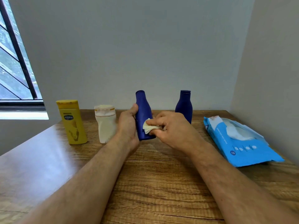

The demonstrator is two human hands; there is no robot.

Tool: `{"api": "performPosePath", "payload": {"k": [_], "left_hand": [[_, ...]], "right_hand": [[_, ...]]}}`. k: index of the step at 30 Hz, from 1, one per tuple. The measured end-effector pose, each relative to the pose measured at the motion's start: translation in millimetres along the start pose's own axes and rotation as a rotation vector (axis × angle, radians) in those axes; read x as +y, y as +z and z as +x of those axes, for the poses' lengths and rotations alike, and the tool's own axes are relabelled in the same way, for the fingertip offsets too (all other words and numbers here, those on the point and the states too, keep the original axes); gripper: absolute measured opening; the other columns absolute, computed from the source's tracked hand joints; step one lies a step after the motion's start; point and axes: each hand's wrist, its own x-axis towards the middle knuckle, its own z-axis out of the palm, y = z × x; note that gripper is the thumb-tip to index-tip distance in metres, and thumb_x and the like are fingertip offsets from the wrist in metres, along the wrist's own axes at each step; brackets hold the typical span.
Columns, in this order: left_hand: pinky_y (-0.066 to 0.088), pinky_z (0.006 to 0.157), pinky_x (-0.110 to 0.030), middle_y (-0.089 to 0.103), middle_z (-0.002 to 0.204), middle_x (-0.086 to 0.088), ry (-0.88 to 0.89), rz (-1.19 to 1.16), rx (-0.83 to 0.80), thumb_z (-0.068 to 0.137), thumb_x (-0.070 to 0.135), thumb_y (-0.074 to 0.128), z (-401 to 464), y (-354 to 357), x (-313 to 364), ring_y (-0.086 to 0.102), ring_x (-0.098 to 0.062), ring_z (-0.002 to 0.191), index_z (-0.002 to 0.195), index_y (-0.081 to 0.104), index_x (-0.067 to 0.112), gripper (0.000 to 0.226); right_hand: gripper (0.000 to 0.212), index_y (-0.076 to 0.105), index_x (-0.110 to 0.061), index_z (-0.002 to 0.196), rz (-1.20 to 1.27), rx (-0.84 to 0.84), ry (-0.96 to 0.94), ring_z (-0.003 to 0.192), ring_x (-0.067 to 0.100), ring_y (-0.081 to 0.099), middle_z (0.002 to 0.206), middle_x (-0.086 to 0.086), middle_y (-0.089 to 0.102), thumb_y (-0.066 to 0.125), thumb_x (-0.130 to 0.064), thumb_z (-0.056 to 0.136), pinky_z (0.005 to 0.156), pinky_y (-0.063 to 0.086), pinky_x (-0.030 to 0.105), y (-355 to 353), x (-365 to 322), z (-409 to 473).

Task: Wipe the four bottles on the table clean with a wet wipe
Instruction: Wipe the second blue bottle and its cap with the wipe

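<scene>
My left hand [127, 125] grips a dark blue bottle [143, 110] around its lower body, holding it nearly upright just above the wooden table [145, 183]. My right hand [173, 128] pinches a crumpled white wet wipe [149, 126] and presses it against the bottle's right side. A second dark blue bottle [184, 105] stands behind my right hand. To the left stand a white bottle [106, 125] and a yellow bottle [72, 122], both upright on the table.
A blue pack of wet wipes [239, 143] lies open at the right, with a wipe sticking out of its top. Walls close in behind and to the right. A window [14, 65] is at the far left.
</scene>
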Motion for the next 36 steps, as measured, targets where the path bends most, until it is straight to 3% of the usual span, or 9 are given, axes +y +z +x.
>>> {"api": "performPosePath", "payload": {"k": [5,8,15,20,23,26,29,32,36], "left_hand": [[0.057,0.078,-0.040,0.074,0.091,-0.013,-0.066,0.125,-0.135,0.103,0.037,0.048,-10,6,-5,0.069,-0.024,0.076,0.114,0.068,0.006,0.038],[0.055,0.083,-0.045,0.074,0.094,-0.013,-0.075,0.147,-0.181,0.102,0.038,0.050,-11,7,-8,0.068,-0.025,0.079,0.118,0.067,0.009,0.037],[0.061,0.073,-0.040,0.075,0.087,-0.014,-0.020,-0.005,-0.068,0.106,0.045,0.039,-6,4,-2,0.074,-0.024,0.074,0.110,0.065,0.003,0.049],[0.060,0.079,-0.044,0.071,0.096,-0.018,0.014,-0.091,0.021,0.104,0.048,0.044,0,3,-1,0.069,-0.028,0.083,0.123,0.060,0.001,0.053],[0.058,0.085,-0.046,0.071,0.099,-0.017,0.029,-0.093,0.004,0.104,0.047,0.046,1,2,-3,0.069,-0.029,0.086,0.122,0.060,0.002,0.050],[0.057,0.088,-0.044,0.071,0.099,-0.015,0.021,0.008,-0.088,0.104,0.043,0.046,-3,4,-5,0.069,-0.026,0.086,0.121,0.063,0.004,0.045],[0.056,0.080,-0.042,0.073,0.096,-0.013,-0.012,0.138,-0.190,0.103,0.038,0.050,-10,8,-12,0.069,-0.023,0.080,0.117,0.068,0.008,0.038],[0.053,0.084,-0.047,0.072,0.098,-0.015,-0.036,0.177,-0.238,0.101,0.037,0.052,-12,10,-16,0.068,-0.026,0.080,0.117,0.068,0.011,0.034],[0.051,0.088,-0.050,0.074,0.094,-0.013,-0.005,0.180,-0.245,0.102,0.035,0.051,-12,9,-18,0.068,-0.027,0.079,0.111,0.068,0.012,0.030]], "right_hand": [[0.024,0.071,-0.024,0.118,-0.010,0.242,0.041,0.087,0.003,0.057,0.103,-0.008,0.062,0.056,-0.027,0.099,0.081,0.046,0.011,2,7,2],[0.028,0.067,-0.019,0.123,-0.044,0.326,0.042,0.086,0.002,0.052,0.105,-0.006,0.060,0.054,-0.026,0.100,0.076,0.038,0.002,0,8,2],[0.025,0.072,-0.021,0.117,-0.035,0.112,-0.001,0.095,0.003,0.057,0.109,-0.009,0.061,0.063,-0.019,0.094,0.089,0.046,0.013,2,7,2],[0.027,0.072,-0.024,0.117,-0.009,0.000,-0.037,0.076,-0.015,0.049,0.116,-0.008,0.064,0.066,-0.015,0.092,0.067,0.036,-0.001,0,7,-1],[0.027,0.073,-0.024,0.116,-0.025,0.016,-0.050,0.076,-0.005,0.055,0.116,-0.007,0.066,0.065,-0.015,0.091,0.066,0.040,0.003,-1,7,-1],[0.027,0.071,-0.028,0.118,-0.041,0.124,-0.014,0.086,0.001,0.056,0.107,-0.008,0.064,0.060,-0.019,0.095,0.077,0.042,0.007,1,8,0],[0.027,0.068,-0.025,0.122,-0.035,0.340,0.025,0.084,0.004,0.055,0.100,-0.007,0.061,0.057,-0.022,0.098,0.075,0.041,0.007,0,10,1],[0.029,0.067,-0.017,0.124,-0.055,0.551,0.048,0.084,0.005,0.052,0.100,-0.003,0.061,0.059,-0.017,0.096,0.075,0.039,0.005,-2,11,2],[0.028,0.068,-0.013,0.122,-0.077,0.614,0.033,0.085,0.010,0.055,0.099,0.001,0.060,0.061,-0.016,0.096,0.077,0.049,0.019,0,12,2]]}}
